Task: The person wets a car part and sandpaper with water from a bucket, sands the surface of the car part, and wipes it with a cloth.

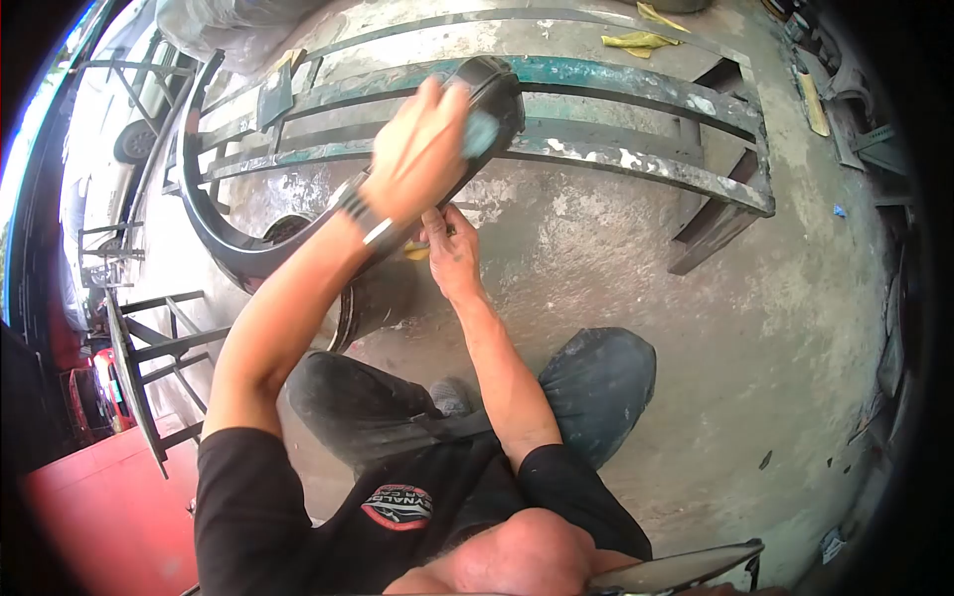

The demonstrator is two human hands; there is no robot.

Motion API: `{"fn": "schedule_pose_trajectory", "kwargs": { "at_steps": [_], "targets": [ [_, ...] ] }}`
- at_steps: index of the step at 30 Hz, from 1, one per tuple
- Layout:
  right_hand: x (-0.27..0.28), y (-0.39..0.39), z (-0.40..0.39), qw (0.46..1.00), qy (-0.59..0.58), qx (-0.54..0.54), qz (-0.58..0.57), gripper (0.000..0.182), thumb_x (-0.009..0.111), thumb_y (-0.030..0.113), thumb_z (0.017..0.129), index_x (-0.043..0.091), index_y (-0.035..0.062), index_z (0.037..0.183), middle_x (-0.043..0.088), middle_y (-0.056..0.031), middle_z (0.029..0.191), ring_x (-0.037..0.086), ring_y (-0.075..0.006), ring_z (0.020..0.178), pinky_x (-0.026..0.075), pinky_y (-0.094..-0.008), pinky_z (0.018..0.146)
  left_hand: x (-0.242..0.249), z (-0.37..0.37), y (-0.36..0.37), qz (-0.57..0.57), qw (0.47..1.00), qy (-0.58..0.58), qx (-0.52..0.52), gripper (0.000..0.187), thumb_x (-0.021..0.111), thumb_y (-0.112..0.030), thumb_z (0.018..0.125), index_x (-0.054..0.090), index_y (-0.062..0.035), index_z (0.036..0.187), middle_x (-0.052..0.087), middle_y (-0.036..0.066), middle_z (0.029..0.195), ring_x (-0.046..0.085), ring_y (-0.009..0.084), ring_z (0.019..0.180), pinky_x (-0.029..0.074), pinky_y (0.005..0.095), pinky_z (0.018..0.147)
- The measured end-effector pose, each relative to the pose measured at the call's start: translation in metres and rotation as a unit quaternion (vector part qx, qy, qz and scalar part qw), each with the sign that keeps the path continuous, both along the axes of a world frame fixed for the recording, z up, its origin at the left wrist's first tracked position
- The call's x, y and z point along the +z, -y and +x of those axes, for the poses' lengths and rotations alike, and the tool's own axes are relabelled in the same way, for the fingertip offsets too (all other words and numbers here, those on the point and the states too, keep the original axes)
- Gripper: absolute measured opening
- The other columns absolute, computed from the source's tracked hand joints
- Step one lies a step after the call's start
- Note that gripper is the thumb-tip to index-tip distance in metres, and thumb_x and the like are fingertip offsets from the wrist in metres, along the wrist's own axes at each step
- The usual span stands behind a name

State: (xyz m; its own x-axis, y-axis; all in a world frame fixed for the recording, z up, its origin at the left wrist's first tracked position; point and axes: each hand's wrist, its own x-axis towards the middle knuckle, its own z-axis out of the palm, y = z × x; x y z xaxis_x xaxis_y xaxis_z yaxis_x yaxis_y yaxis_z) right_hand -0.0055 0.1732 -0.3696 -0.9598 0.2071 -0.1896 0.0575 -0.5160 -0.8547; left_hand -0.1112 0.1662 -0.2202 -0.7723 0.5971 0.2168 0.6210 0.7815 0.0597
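A dark, glossy curved panel (221, 230) sweeps from the left side of the metal rack up to a thick rounded end near the top middle. My left hand (422, 149), with a band at the wrist, is over that thick end; its fingers are smeared by motion. Beside them a light blue patch (481, 135) shows against the panel, too blurred to identify. Lower down, my right hand (452, 248) has thumb and fingers closed at the panel's near edge. Its fingertips are partly hidden.
A worn metal rack (636, 159) spans the top. Yellow scraps (641, 41) lie beyond it. A round container (343, 316) stands below the panel, near my knees. Another metal frame (164, 348) is at left, above a red surface (114, 507). Assorted parts line the right edge.
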Motion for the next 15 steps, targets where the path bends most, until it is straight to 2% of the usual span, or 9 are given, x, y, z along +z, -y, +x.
{"fn": "schedule_pose_trajectory", "kwargs": {
  "at_steps": [2,5,6,8,9,10,13,15],
  "targets": [
    [-0.008,0.003,-0.002,1.0,-0.002,0.014,-0.02,0.044,0.064,0.044,0.105,0.058,0.0045,0.085,0.059,-0.0014,0.072,0.056,-0.0117,0.07,0.046,-0.0292,0.069,-0.003,0.015,0.048,0.006,0.999,0.025,-0.02,0.048,0.072,0.004,0.07,0.05,-0.0036,0.112,0.054,0.022,0.105,0.062,0.0457,0.094,0.053,0.0504,0.075],
    [0.002,0.004,0.0,0.999,0.014,0.017,-0.04,0.042,0.063,0.043,0.106,0.058,0.0056,0.086,0.059,-0.0006,0.074,0.055,-0.0105,0.072,0.044,-0.028,0.07,0.005,0.014,0.036,-0.021,0.999,0.016,-0.022,0.041,0.071,0.002,0.071,0.053,-0.0018,0.108,0.056,0.02,0.101,0.065,0.0411,0.093,0.055,0.0488,0.077],
    [0.006,0.002,0.001,0.999,0.024,0.013,-0.043,0.042,0.063,0.042,0.106,0.058,0.0058,0.085,0.059,-0.0006,0.074,0.054,-0.0104,0.072,0.044,-0.0279,0.069,0.001,0.003,0.014,-0.008,1.0,-0.003,-0.012,0.036,0.069,0.0,0.076,0.054,-0.0013,0.108,0.059,0.021,0.103,0.067,0.0416,0.094,0.056,0.0492,0.079],
    [0.007,0.0,0.001,1.0,0.005,-0.008,0.008,0.048,0.062,0.046,0.105,0.057,0.0034,0.084,0.06,-0.0039,0.072,0.056,-0.0129,0.069,0.046,-0.0305,0.066,-0.002,-0.027,-0.032,0.007,1.0,-0.016,-0.007,0.036,0.071,-0.003,0.079,0.053,-0.0011,0.11,0.062,0.024,0.102,0.068,0.0442,0.087,0.058,0.0492,0.07],
    [0.007,0.0,0.002,0.999,-0.005,-0.014,0.034,0.05,0.062,0.048,0.105,0.057,0.0023,0.084,0.061,-0.0055,0.07,0.057,-0.0142,0.067,0.047,-0.0318,0.065,-0.005,-0.046,-0.055,-0.019,1.0,-0.023,0.003,0.024,0.066,-0.008,0.086,0.056,0.0014,0.107,0.066,0.026,0.096,0.072,0.0435,0.079,0.059,0.049,0.064],
    [-0.003,0.0,0.001,0.999,-0.003,-0.001,0.055,0.051,0.061,0.049,0.105,0.057,0.0023,0.085,0.062,-0.0057,0.071,0.056,-0.0139,0.068,0.047,-0.0311,0.066,-0.012,-0.062,-0.069,-0.053,0.997,-0.047,-0.004,0.019,0.063,-0.009,0.089,0.058,0.0028,0.103,0.067,0.027,0.092,0.072,0.0437,0.074,0.059,0.0494,0.06],
    [-0.001,0.0,0.002,1.0,0.013,0.0,0.022,0.049,0.063,0.047,0.105,0.058,0.0026,0.085,0.062,-0.0051,0.071,0.056,-0.0136,0.068,0.047,-0.0308,0.067,-0.004,-0.051,-0.063,-0.025,0.999,-0.038,-0.01,0.018,0.063,-0.007,0.088,0.059,0.0023,0.103,0.066,0.026,0.094,0.072,0.0422,0.077,0.06,0.0488,0.063],
    [0.002,0.0,0.0,1.0,-0.003,-0.009,0.012,0.047,0.063,0.045,0.105,0.058,0.0025,0.085,0.062,-0.0047,0.071,0.056,-0.0128,0.068,0.047,-0.03,0.067,-0.003,-0.019,-0.021,0.016,0.999,-0.036,-0.029,0.032,0.065,0.001,0.081,0.055,-0.0004,0.111,0.061,0.023,0.101,0.068,0.0424,0.09,0.058,0.0485,0.073]
  ]
}}
